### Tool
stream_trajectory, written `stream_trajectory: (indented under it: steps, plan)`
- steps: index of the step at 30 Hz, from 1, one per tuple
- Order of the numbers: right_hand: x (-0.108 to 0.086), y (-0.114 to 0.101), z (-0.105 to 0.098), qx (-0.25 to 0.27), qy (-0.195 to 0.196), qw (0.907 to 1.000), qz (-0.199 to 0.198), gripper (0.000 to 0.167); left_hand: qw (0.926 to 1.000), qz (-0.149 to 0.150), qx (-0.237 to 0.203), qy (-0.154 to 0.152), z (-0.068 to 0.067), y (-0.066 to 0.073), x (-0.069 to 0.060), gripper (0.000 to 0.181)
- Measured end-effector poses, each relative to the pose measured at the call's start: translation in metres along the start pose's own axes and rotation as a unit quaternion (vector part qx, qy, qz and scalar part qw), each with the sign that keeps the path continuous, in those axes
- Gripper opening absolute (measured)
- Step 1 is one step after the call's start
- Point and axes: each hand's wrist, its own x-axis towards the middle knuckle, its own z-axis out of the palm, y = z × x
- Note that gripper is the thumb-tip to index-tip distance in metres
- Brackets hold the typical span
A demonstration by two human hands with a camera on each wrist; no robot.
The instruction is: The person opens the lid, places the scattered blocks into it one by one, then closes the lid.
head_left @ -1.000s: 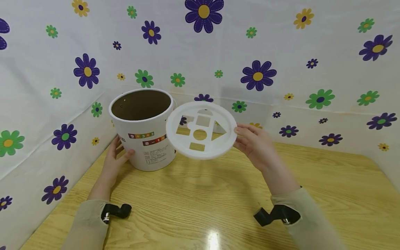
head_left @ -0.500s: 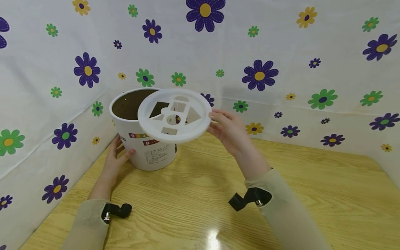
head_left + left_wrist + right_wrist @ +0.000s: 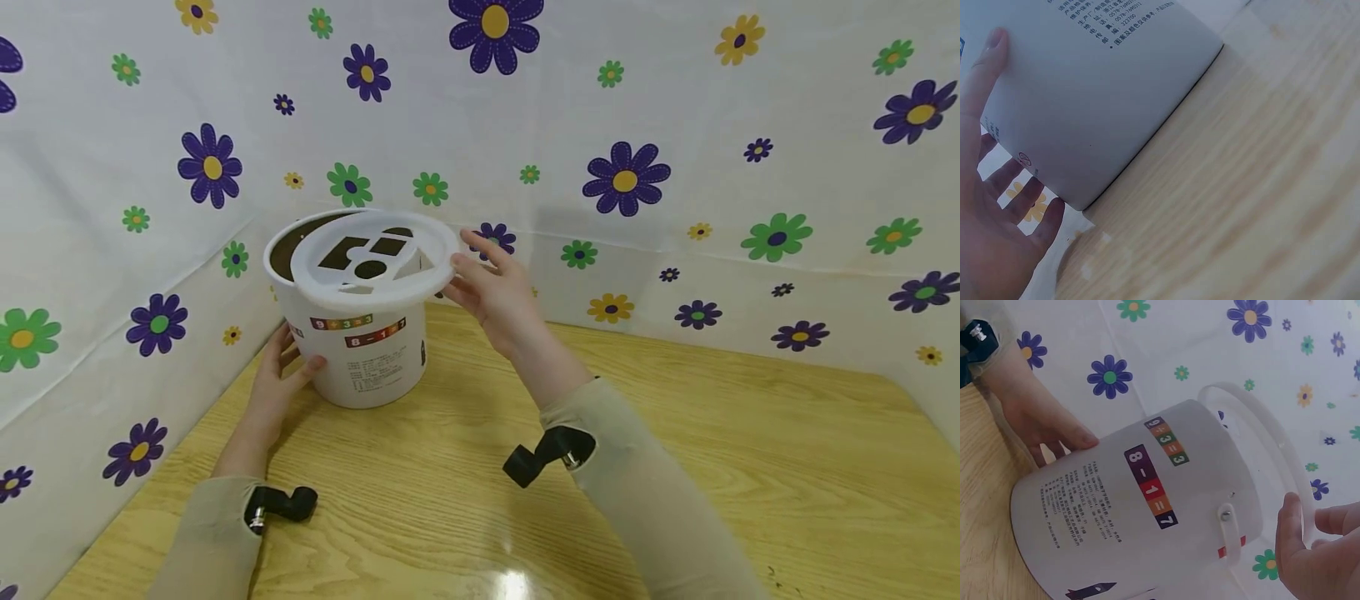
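Note:
A white bucket (image 3: 367, 367) printed with sums stands upright on the table at left. My left hand (image 3: 273, 387) holds its left side, thumb on the front wall and fingers round the side; the left wrist view shows this hand (image 3: 997, 212) low on the wall. Over the bucket's mouth lies a white lid (image 3: 315, 287) with shaped cutouts, off-centre toward the right and front, leaving a dark strip of the opening visible at left. My right hand (image 3: 498, 296) pinches the lid's right edge; in the right wrist view the lid's rim (image 3: 1260, 415) passes between thumb and fingers.
The wooden table (image 3: 712, 467) extends to the right and front. A white flower-patterned cloth (image 3: 750, 108) hangs behind and at the left, near the bucket. A white handle (image 3: 1230, 534) is fixed to the bucket's side.
My right hand has carried the lid left from beside the bucket to over its mouth. The lid now covers most of the opening. My left hand has kept its hold on the bucket.

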Motion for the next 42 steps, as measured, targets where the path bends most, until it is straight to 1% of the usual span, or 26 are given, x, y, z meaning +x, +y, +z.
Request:
stream_trajectory:
  steps: [3, 4, 6, 7, 9, 11, 12, 13, 15, 19, 22, 25, 27, 29, 31, 34, 36, 38, 40, 42]
  plan:
    - [0.003, 0.004, 0.004, -0.001, -0.01, 0.9999, 0.001, 0.044, 1.0, 0.003, 0.002, 0.003, 0.0, 0.0, 0.0, 0.082]
    - [0.004, 0.005, 0.005, -0.012, -0.014, 0.9998, 0.0, 0.044, 1.0, 0.004, 0.003, 0.004, 0.0, 0.0, 0.0, 0.082]
    - [0.006, 0.007, 0.006, -0.061, -0.02, 0.9979, -0.005, 0.049, 1.0, 0.005, 0.003, 0.004, 0.001, 0.0, 0.001, 0.082]
    - [0.006, 0.008, 0.007, -0.1, -0.023, 0.9947, -0.008, 0.053, 1.0, 0.005, 0.002, 0.004, 0.001, 0.0, 0.001, 0.082]
    - [0.008, 0.009, 0.008, -0.169, -0.035, 0.9849, -0.019, 0.066, 1.0, 0.006, 0.0, 0.004, 0.001, -0.001, 0.001, 0.082]
    - [0.008, 0.01, 0.01, -0.223, -0.043, 0.9734, -0.027, 0.08, 1.0, 0.007, -0.001, 0.004, 0.001, -0.002, 0.001, 0.082]
    - [0.008, 0.011, 0.012, -0.238, -0.046, 0.9697, -0.031, 0.086, 1.0, 0.007, -0.001, 0.005, 0.001, -0.002, 0.001, 0.082]
    - [0.009, 0.01, 0.013, -0.247, -0.049, 0.967, -0.036, 0.09, 1.0, 0.007, -0.001, 0.004, 0.001, -0.002, 0.002, 0.082]
    - [0.01, 0.011, 0.016, -0.248, -0.052, 0.9663, -0.042, 0.096, 1.0, 0.006, -0.002, 0.004, 0.002, -0.002, 0.003, 0.083]
    - [0.011, 0.011, 0.022, -0.262, -0.048, 0.9622, -0.055, 0.096, 1.0, 0.005, -0.006, 0.006, 0.002, 0.0, 0.004, 0.083]
    - [0.013, 0.011, 0.025, -0.276, -0.052, 0.9581, -0.056, 0.096, 0.9998, 0.006, -0.015, 0.013, 0.001, 0.002, 0.003, 0.082]
    - [0.014, 0.013, 0.027, -0.287, -0.063, 0.9545, -0.053, 0.097, 0.9969, 0.015, -0.067, 0.038, 0.0, 0.008, 0.001, 0.079]
    - [0.015, 0.014, 0.027, -0.289, -0.07, 0.9532, -0.053, 0.097, 0.9919, 0.03, -0.112, 0.052, 0.0, 0.015, -0.001, 0.077]
    - [0.016, 0.015, 0.028, -0.289, -0.075, 0.9528, -0.056, 0.097, 0.9846, 0.057, -0.151, 0.065, -0.001, 0.025, -0.001, 0.077]
    - [0.017, 0.016, 0.029, -0.29, -0.075, 0.9523, -0.061, 0.096, 0.9806, 0.09, -0.159, 0.071, -0.002, 0.038, 0.001, 0.078]
    - [0.019, 0.015, 0.03, -0.292, -0.069, 0.9521, -0.062, 0.094, 0.9741, 0.143, -0.16, 0.072, -0.002, 0.06, 0.006, 0.082]
    - [0.019, 0.015, 0.031, -0.297, -0.064, 0.9508, -0.062, 0.092, 0.9698, 0.169, -0.163, 0.066, -0.001, 0.075, 0.011, 0.085]
    - [0.021, 0.016, 0.033, -0.298, -0.063, 0.9502, -0.064, 0.092, 0.9674, 0.182, -0.168, 0.054, 0.0, 0.087, 0.015, 0.088]
    - [0.022, 0.016, 0.035, -0.303, -0.062, 0.9487, -0.067, 0.091, 0.9687, 0.18, -0.164, 0.049, 0.002, 0.097, 0.018, 0.09]
    - [0.023, 0.017, 0.037, -0.309, -0.061, 0.9464, -0.071, 0.09, 0.9729, 0.167, -0.153, 0.046, 0.004, 0.104, 0.021, 0.09]
